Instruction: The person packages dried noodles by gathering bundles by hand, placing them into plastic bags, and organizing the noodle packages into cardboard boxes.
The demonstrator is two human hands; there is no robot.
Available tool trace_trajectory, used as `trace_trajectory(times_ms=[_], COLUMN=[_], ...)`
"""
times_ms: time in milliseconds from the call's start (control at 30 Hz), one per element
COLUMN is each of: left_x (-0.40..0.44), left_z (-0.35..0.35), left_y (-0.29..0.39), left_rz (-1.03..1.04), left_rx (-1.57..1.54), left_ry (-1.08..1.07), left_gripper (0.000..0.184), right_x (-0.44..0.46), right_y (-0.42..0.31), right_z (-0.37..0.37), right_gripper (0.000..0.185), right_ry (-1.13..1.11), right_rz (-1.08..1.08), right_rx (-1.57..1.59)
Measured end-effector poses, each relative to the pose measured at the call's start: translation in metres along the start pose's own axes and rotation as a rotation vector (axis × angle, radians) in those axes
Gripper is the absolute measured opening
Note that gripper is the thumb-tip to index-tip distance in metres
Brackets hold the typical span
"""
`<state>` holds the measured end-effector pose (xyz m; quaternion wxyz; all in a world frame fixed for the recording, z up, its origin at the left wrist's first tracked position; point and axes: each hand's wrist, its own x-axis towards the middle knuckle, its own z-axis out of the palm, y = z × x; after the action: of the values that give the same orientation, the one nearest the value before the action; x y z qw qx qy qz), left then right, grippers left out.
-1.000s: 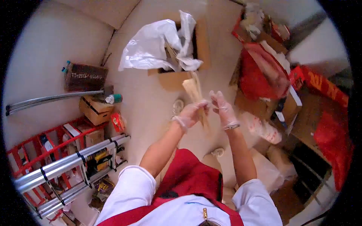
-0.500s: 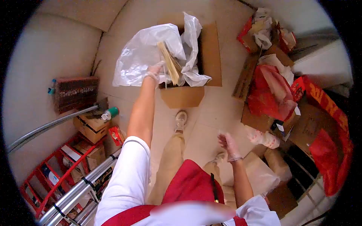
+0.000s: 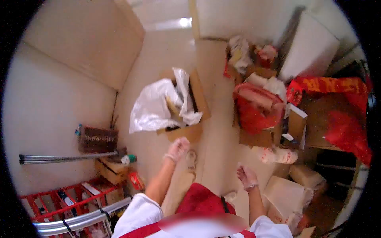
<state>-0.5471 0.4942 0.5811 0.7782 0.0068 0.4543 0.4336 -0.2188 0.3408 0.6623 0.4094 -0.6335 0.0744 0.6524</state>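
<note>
My left hand (image 3: 178, 148), in a clear plastic glove, hangs just in front of the open cardboard box (image 3: 203, 104). Its fingers look loosely bent and slightly blurred, with nothing visible in them. A white plastic bag (image 3: 152, 106) spills over the box's left side. In the bag's mouth lies a pale, stick-like bundle (image 3: 173, 106), too blurred to name exactly. My right hand (image 3: 247, 177), also gloved, hovers over the floor at lower right, fingers loosely curled and apart, holding nothing. White rolls with red print (image 3: 278, 155) lie beyond it.
Boxes with a red bag (image 3: 258, 109) stand on the right, near a red banner (image 3: 329, 85). On the left are a red rack (image 3: 71, 200), metal poles (image 3: 85, 214), a small carton (image 3: 111, 170) and a dark box (image 3: 98, 139). Wrapped packages (image 3: 283, 194) lie at lower right.
My left hand has drawn back from the pale bundle and bag toward my body. The bundle stays in the bag. My view has tilted up, and my right hand remains low on the right.
</note>
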Motion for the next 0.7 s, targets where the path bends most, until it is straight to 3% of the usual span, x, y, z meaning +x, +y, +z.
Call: trace_trajectory(times_ms=[100, 200, 233, 333, 400, 433, 500, 533, 567, 600, 633, 667, 700], left_x=[-0.052, -0.119, -0.143, -0.200, -0.232, -0.249, -0.271, -0.280, -0.287, -0.292, -0.332, -0.325, -0.275], left_z=[0.060, 0.139, 0.168, 0.244, 0.293, 0.315, 0.351, 0.368, 0.379, 0.390, 0.419, 0.418, 0.398], left_y=[-0.074, -0.151, -0.187, -0.289, -0.339, -0.364, -0.400, -0.428, -0.445, -0.453, -0.460, -0.473, -0.493], left_rz=[-0.022, -0.302, -0.407, -0.467, -0.516, -0.377, -0.389, -0.547, -0.599, -0.668, -0.588, -0.691, -0.941], left_rx=[0.145, 0.213, 0.215, 0.325, 0.618, 0.740, 0.732, 0.627, 0.686, 0.750, 0.898, 0.893, 0.723], left_ry=[-0.119, -0.187, -0.151, -0.247, -0.337, -0.502, -0.598, -0.515, -0.538, -0.562, -0.538, -0.477, -0.618], left_gripper=[0.020, 0.016, 0.017, 0.019, 0.018, 0.014, 0.012, 0.012, 0.014, 0.015, 0.019, 0.020, 0.019], right_x=[-0.061, -0.123, -0.160, -0.201, -0.222, -0.233, -0.238, -0.232, -0.260, -0.245, -0.229, -0.260, -0.267], right_y=[-0.010, -0.009, -0.016, 0.017, 0.038, 0.050, 0.071, 0.110, 0.090, 0.110, 0.128, 0.113, 0.101], right_z=[-0.059, -0.148, -0.174, -0.297, -0.372, -0.407, -0.450, -0.490, -0.484, -0.509, -0.536, -0.512, -0.516], right_gripper=[0.021, 0.023, 0.023, 0.023, 0.024, 0.025, 0.026, 0.029, 0.030, 0.024, 0.021, 0.019, 0.019], right_ry=[-0.103, -0.145, -0.023, -0.092, -0.160, -0.216, 0.187, 0.031, 0.304, 0.192, 0.074, 0.470, 0.549], right_rz=[-0.072, -0.116, -0.119, -0.328, -0.420, -0.484, -0.441, -0.545, -0.408, -0.452, -0.484, -0.824, -0.849], right_rx=[0.243, 0.393, 0.349, 0.530, 0.615, 0.683, 0.809, 0.835, 0.860, 0.969, 1.075, 0.457, 0.465])
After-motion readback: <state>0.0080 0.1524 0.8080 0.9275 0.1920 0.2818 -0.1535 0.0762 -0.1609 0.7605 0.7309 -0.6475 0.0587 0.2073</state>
